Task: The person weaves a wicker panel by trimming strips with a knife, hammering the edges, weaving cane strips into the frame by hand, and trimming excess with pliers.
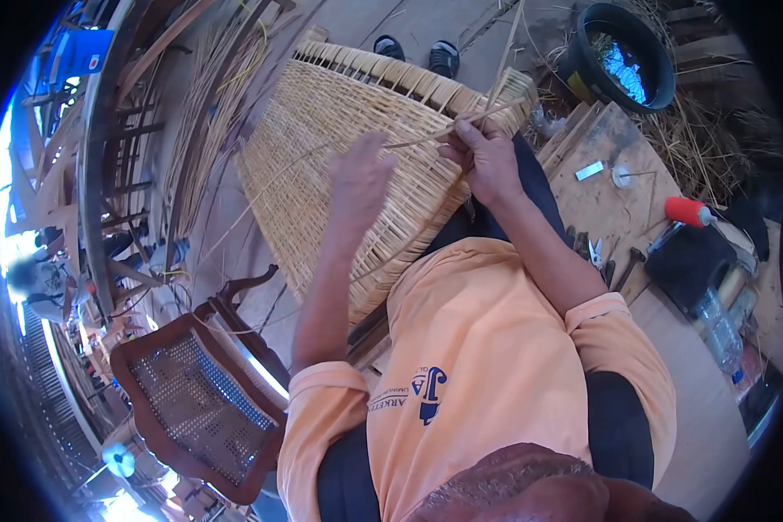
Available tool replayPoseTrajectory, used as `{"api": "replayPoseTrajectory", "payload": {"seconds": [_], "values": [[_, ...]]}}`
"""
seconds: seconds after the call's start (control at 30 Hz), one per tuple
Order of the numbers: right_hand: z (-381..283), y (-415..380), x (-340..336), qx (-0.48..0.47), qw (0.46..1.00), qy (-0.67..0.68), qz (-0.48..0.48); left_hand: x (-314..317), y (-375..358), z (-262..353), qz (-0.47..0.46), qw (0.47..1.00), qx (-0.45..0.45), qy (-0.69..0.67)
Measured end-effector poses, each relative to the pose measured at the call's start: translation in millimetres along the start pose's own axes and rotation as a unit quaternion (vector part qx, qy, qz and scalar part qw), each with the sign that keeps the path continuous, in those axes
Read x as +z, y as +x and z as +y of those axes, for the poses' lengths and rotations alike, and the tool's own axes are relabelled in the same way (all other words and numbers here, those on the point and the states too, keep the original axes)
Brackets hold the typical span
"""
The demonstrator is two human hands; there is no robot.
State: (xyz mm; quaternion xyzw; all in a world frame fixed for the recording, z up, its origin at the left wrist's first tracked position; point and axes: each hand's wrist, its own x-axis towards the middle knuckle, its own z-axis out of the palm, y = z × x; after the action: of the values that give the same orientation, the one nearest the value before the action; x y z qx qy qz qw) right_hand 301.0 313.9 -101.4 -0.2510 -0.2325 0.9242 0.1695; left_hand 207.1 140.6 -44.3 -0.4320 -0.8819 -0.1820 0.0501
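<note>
In the upper middle of the frame, a woven cane panel (348,148) is lying across the person's lap. The right hand (487,161) is pinching a thin cane strip (461,129) at the panel's top edge. The left hand (359,178), blurred, is hovering over the weave with fingers loosely spread. In the upper right, a black bucket (583,65) is holding water.

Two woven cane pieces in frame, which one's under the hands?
The pale woven panel across the lap, under both hands; the other, a dark-framed chair back, stands lower left, untouched.
</note>
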Motion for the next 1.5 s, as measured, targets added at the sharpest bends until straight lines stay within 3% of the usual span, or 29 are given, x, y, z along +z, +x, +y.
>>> {"api": "replayPoseTrajectory", "payload": {"seconds": [0.07, 0.13, 0.23, 0.33, 0.47, 0.53, 0.57, 0.6, 0.63, 0.67, 0.7, 0.77, 0.8, 0.83, 0.87, 0.9, 0.93, 1.0, 1.03, 1.1, 1.17, 1.27, 1.33, 1.37, 1.43, 1.5], "values": [[6, -1, -4, 0.02, 1.0, 0.003, 0.008, 16, 5, 10, 0.025, 0.998, 0.012, -0.058], [6, 2, -19, 0.026, 1.0, 0.001, 0.015, 26, 8, 8, -0.113, 0.97, -0.102, -0.187], [11, -3, -34, 0.041, 0.998, 0.006, 0.043, 40, -1, -5, -0.157, 0.929, -0.168, -0.29], [8, -3, -43, 0.043, 0.997, 0.004, 0.066, 38, 10, -32, -0.235, 0.922, -0.204, -0.229], [-14, 11, -59, 0.017, 0.997, -0.01, 0.069, 31, 24, -58, -0.23, 0.93, -0.238, -0.157], [-20, 20, -66, 0.012, 0.998, -0.027, 0.063, 29, 30, -71, -0.215, 0.947, -0.192, -0.142], [-25, 17, -72, 0.01, 0.997, -0.045, 0.058, 28, 27, -79, -0.194, 0.958, -0.169, -0.127], [-36, 10, -62, 0.046, 0.987, -0.125, 0.084, 27, 24, -85, -0.175, 0.967, -0.139, -0.12], [-41, 1, -64, 0.091, 0.966, -0.228, 0.077, 14, 27, -79, -0.149, 0.97, -0.169, -0.088], [-45, -13, -64, 0.082, 0.94, -0.328, 0.049, 4, 33, -81, -0.109, 0.978, -0.158, -0.085], [-56, -31, -61, 0.106, 0.902, -0.417, 0.044, -7, 34, -101, -0.05, 0.99, -0.075, -0.104], [-63, -60, -91, 0.133, 0.895, -0.424, 0.025, -34, 52, -132, 0.097, 0.993, 0.008, 0.069], [-69, -76, -107, 0.105, 0.91, -0.399, 0.046, -49, 60, -147, 0.178, 0.971, 0.029, 0.159], [-79, -90, -124, 0.081, 0.896, -0.425, 0.102, -66, 66, -121, 0.221, 0.965, -0.103, 0.098], [-90, -100, -144, 0.059, 0.879, -0.448, 0.152, -85, 74, -109, 0.232, 0.961, -0.096, 0.116], [-91, -108, -180, 0.001, 0.844, -0.466, 0.264, -96, 80, -100, 0.244, 0.956, -0.088, 0.137], [-98, -117, -227, -0.029, 0.846, -0.44, 0.298, -97, 85, -93, 0.238, 0.958, -0.085, 0.133], [-120, -140, -274, -0.074, 0.73, -0.565, 0.378, -94, 89, -75, 0.175, 0.955, -0.199, -0.137], [-121, -151, -279, -0.071, 0.73, -0.564, 0.378, -91, 90, -64, 0.139, 0.92, -0.252, -0.266], [-122, -166, -285, -0.03, 0.618, -0.681, 0.392, -80, 89, -39, 0.066, 0.791, -0.34, -0.504], [-96, -172, -295, -0.023, 0.622, -0.689, 0.371, -52, 74, 17, -0.023, 0.874, -0.328, -0.359], [-65, -166, -257, -0.098, 0.606, -0.713, 0.339, -26, 43, 60, -0.188, 0.899, -0.273, -0.286], [-59, -158, -235, 0.114, 0.587, -0.749, 0.287, -8, 24, 73, -0.249, 0.906, -0.226, -0.259], [-56, -162, -230, 0.112, 0.591, -0.748, 0.281, -2, 15, 73, -0.275, 0.911, -0.19, -0.241], [-52, -154, -221, 0.122, 0.526, -0.784, 0.306, 9, -7, 75, -0.257, 0.945, -0.105, -0.173], [-42, -150, -240, 0.118, 0.525, -0.794, 0.283, 13, -23, 80, -0.233, 0.94, -0.119, -0.218]]}}
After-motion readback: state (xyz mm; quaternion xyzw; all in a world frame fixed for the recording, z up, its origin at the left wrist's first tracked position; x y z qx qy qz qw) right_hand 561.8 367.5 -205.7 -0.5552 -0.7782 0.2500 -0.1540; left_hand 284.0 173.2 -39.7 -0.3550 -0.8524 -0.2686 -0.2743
